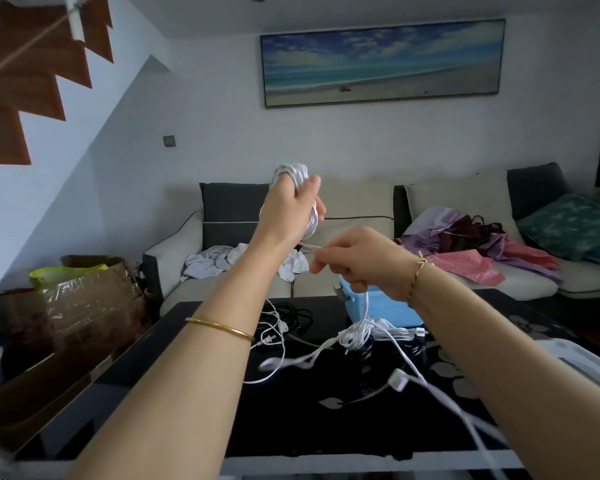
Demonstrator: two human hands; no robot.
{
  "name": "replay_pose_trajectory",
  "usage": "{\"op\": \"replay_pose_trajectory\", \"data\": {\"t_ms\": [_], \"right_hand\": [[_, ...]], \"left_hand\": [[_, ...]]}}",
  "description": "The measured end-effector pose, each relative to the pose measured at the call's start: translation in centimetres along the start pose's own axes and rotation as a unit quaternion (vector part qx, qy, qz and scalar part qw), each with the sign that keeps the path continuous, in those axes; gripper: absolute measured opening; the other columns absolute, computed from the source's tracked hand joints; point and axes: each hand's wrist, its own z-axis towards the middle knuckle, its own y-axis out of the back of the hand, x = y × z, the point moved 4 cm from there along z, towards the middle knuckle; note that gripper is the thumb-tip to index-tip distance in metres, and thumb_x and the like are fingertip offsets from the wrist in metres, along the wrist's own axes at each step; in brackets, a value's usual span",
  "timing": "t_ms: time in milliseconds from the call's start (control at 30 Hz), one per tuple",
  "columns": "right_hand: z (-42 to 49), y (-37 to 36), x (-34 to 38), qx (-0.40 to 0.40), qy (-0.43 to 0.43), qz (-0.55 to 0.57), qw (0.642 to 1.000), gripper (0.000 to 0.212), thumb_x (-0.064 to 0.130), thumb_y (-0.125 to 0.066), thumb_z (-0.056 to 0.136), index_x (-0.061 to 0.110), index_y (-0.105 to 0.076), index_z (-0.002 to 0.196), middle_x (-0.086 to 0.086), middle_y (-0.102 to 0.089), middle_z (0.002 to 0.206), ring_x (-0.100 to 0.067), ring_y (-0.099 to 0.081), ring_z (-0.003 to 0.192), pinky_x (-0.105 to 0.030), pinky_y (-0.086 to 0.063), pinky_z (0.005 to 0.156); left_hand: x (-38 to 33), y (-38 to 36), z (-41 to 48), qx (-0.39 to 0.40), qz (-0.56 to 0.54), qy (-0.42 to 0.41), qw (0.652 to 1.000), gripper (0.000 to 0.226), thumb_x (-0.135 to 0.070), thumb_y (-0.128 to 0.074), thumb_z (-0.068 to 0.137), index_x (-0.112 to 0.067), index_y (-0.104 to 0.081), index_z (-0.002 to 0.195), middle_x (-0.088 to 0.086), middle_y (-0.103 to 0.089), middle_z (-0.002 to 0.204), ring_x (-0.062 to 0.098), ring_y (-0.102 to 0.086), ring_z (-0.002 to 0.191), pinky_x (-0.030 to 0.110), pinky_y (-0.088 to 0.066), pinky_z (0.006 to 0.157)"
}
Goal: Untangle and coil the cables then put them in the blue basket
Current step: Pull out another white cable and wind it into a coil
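Note:
My left hand [290, 206] is raised above the table and grips a coil of white cable [291, 173] wound around its fingers. My right hand [355, 259] sits lower and to the right, pinching the same white cable where it leaves the coil. From that hand the cable drops to a tangle of white cables [364, 336] on the black table [291, 420]. A bundle of black cables [293, 318] lies behind my left forearm. The blue basket [385, 306] stands at the table's far edge, partly hidden by my right hand.
A grey and cream sofa [357, 209] with scattered clothes [465, 244] runs behind the table. Cardboard boxes [80, 299] stand at the left. A white plastic object [579, 365] sits at the table's right edge. A loose white plug [397, 379] lies on the table.

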Motion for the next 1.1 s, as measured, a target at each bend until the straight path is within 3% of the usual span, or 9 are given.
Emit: {"op": "replay_pose_trajectory", "data": {"t_ms": [133,200,300,433,567,733,933,1000,1100], "right_hand": [[-0.2,1.3,0.8,-0.026,0.045,-0.159,0.986,0.018,0.019,-0.058,0.090,0.010,-0.072,0.086,0.002,-0.042,0.055,-0.013,-0.045,0.045,-0.019,-0.043,0.052],[0.1,1.6,1.2,-0.053,0.074,-0.244,0.965,0.015,0.022,-0.061,0.089,0.010,-0.071,0.089,0.002,-0.053,0.063,-0.013,-0.051,0.054,-0.019,-0.041,0.054],[1.0,2.2,1.4,-0.105,0.103,-0.361,0.921,0.011,0.020,-0.064,0.086,0.012,-0.071,0.088,-0.003,-0.061,0.080,-0.018,-0.054,0.074,-0.026,-0.038,0.064],[2.0,3.3,0.6,-0.140,0.093,-0.357,0.919,0.005,0.024,-0.070,0.082,0.019,-0.071,0.081,0.001,-0.060,0.073,-0.018,-0.055,0.069,-0.020,-0.038,0.055],[2.8,2.9,-0.1,-0.177,0.097,-0.323,0.925,0.005,0.019,-0.071,0.079,0.017,-0.074,0.082,-0.004,-0.070,0.081,-0.021,-0.063,0.077,-0.027,-0.050,0.068],[3.9,2.7,-2.6,-0.200,0.081,-0.321,0.922,0.008,0.020,-0.065,0.083,0.014,-0.071,0.083,-0.006,-0.068,0.083,-0.024,-0.061,0.081,-0.031,-0.048,0.070],[4.2,1.4,-5.7,-0.191,0.040,-0.283,0.939,0.019,0.022,-0.060,0.086,0.015,-0.054,0.070,-0.002,-0.056,0.069,-0.021,-0.048,0.066,-0.028,-0.035,0.055],[4.1,0.5,-6.8,-0.168,0.014,-0.246,0.954,0.025,0.018,-0.056,0.086,0.017,-0.044,0.064,-0.004,-0.059,0.067,-0.023,-0.056,0.063,-0.030,-0.042,0.056],[3.5,-0.8,-8.3,-0.111,-0.018,-0.066,0.991,0.022,0.018,-0.055,0.091,0.014,-0.051,0.070,-0.008,-0.067,0.067,-0.020,-0.062,0.052,-0.030,-0.053,0.056]], "left_hand": [[0.5,-0.5,-0.1,0.076,0.172,-0.027,0.982,0.035,-0.025,-0.040,0.100,-0.004,-0.047,0.072,0.005,-0.060,0.067,0.012,-0.055,0.062,0.024,-0.035,0.063],[0.6,-1.2,-0.4,0.134,0.284,-0.056,0.948,0.040,-0.018,-0.041,0.098,-0.011,-0.033,0.059,0.002,-0.045,0.067,0.017,-0.045,0.073,0.024,-0.023,0.063],[1.8,-1.3,-0.9,0.208,0.302,-0.014,0.930,0.040,-0.028,-0.036,0.101,-0.013,-0.037,0.064,-0.003,-0.036,0.073,0.015,-0.043,0.070,0.024,-0.028,0.066],[2.8,-1.4,-2.8,0.325,0.181,0.116,0.921,0.046,-0.059,-0.039,0.093,-0.015,-0.051,0.090,0.001,-0.050,0.058,0.017,-0.055,0.048,0.021,-0.047,0.047],[3.5,-2.2,-3.5,0.382,0.104,0.162,0.904,0.021,-0.029,-0.061,0.091,-0.009,-0.055,0.087,-0.003,-0.038,0.047,0.011,-0.037,0.038,0.031,-0.052,0.053],[4.6,-2.3,-4.1,0.382,-0.075,0.313,0.866,0.039,-0.030,-0.037,0.100,-0.004,-0.063,0.087,-0.008,-0.024,0.039,0.006,-0.023,0.030,0.018,-0.037,0.043],[5.4,-2.1,-4.0,0.365,-0.408,0.387,0.742,0.051,-0.032,-0.033,0.095,-0.001,-0.067,0.073,-0.009,-0.030,0.032,0.003,-0.030,0.026,0.015,-0.040,0.042],[5.5,-2.0,-3.8,0.326,-0.454,0.391,0.731,0.052,-0.034,-0.034,0.095,-0.001,-0.067,0.072,-0.008,-0.030,0.033,0.003,-0.029,0.028,0.014,-0.036,0.043],[5.9,-2.0,-3.3,0.264,-0.446,0.399,0.757,0.057,-0.040,-0.032,0.100,-0.001,-0.065,0.073,-0.009,-0.029,0.035,0.004,-0.027,0.028,0.013,-0.038,0.043]]}}
